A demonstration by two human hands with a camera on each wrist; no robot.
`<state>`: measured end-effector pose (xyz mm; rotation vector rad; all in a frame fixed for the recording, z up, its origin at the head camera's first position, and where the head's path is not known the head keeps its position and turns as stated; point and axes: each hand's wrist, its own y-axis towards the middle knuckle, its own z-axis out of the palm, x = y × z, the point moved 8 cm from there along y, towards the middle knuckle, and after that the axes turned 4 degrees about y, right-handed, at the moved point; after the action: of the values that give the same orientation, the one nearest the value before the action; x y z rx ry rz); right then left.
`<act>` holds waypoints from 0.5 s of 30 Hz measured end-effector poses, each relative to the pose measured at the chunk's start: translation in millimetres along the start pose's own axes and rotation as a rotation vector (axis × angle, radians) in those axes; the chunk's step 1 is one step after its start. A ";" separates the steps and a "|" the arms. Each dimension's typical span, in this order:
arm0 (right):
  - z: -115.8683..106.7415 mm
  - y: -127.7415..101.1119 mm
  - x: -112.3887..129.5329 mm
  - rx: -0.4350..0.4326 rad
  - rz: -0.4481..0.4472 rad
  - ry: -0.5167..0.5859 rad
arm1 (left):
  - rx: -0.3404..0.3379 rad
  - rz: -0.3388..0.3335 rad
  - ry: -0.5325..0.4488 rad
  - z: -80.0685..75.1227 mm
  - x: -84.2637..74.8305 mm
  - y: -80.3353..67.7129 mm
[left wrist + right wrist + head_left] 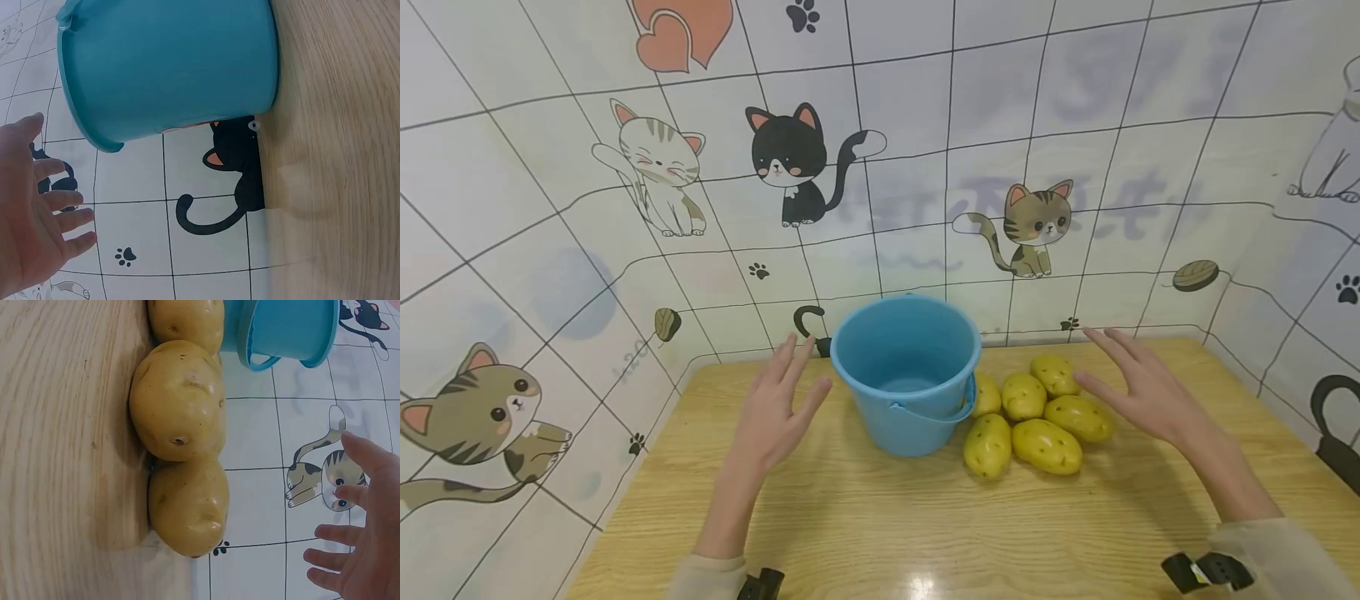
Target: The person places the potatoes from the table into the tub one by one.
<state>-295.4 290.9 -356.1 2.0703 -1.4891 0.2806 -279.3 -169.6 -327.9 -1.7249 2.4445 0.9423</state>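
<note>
A blue plastic bucket [907,367] stands upright on the wooden table [880,517], its handle hanging down at the front. Several yellow potatoes [1047,446] lie in a cluster just right of it. My left hand [775,404] hovers left of the bucket, fingers straight and spread, holding nothing. My right hand [1138,379] hovers right of the potatoes, fingers spread too. In the left wrist view the bucket [169,69] is near the open left hand [37,212]. The right wrist view shows potatoes [178,403] and the right hand [356,537] apart from them.
A tiled wall with cat stickers [790,162] closes off the back and both sides of the table. The table's far edge meets the wall right behind the bucket. Bare wood lies in front of the bucket and potatoes.
</note>
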 end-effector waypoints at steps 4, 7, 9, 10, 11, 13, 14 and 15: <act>1.1 -2.3 -2.5 -0.016 0.006 0.045 | -0.041 0.046 -0.047 0.1 -6.9 0.5; 2.2 -4.1 -4.7 -0.023 0.005 0.056 | -0.065 0.077 -0.089 0.2 -11.5 0.4; 3.5 -4.9 -6.3 -0.021 0.004 0.064 | -0.081 0.092 -0.113 0.1 -14.2 0.0; 4.3 -5.4 -7.0 -0.018 0.003 0.067 | -0.089 0.100 -0.126 0.3 -15.2 -0.1; 4.9 -5.9 -7.3 -0.015 0.001 0.071 | -0.098 0.110 -0.137 0.6 -16.3 -0.1; 6.3 -7.1 -8.5 -0.009 0.005 0.085 | -0.115 0.127 -0.155 0.8 -18.9 -0.2; 7.0 -7.5 -8.9 -0.007 0.003 0.093 | -0.126 0.140 -0.161 1.1 -20.0 0.0; 8.0 -8.2 -9.7 -0.002 0.006 0.101 | -0.137 0.152 -0.168 1.5 -21.1 0.0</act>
<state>-292.5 296.1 -369.9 2.0194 -1.4357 0.3797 -271.5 -150.9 -322.0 -1.4417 2.4811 1.2415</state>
